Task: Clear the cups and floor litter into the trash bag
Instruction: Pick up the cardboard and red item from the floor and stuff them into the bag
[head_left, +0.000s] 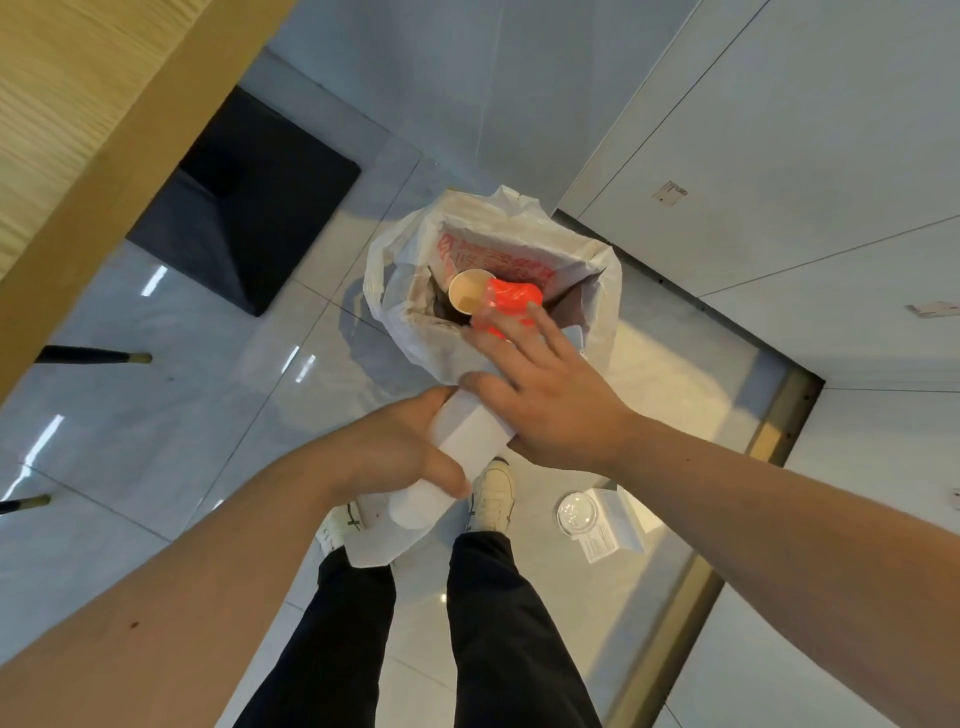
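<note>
A white plastic trash bag (382, 270) with red print stands open on the floor in front of me. An orange-red paper cup (511, 295) lies tilted and blurred in its mouth, just beyond the fingertips of my right hand (550, 400), whose fingers are spread flat. My left hand (395, 447) grips a white bundle (470, 434) that looks like stacked paper cups; my right thumb touches its top end. On the floor to the right of my shoes lie a clear plastic lid (576, 512) on a white carton (623, 530). White paper (371, 548) lies by my left shoe.
A wooden table edge (104, 156) crosses the upper left, with its black base (249, 208) on the tiles beside the bag. Two dark chair legs (93, 357) reach in from the left. A metal threshold strip (779, 431) and pale wall panels run along the right.
</note>
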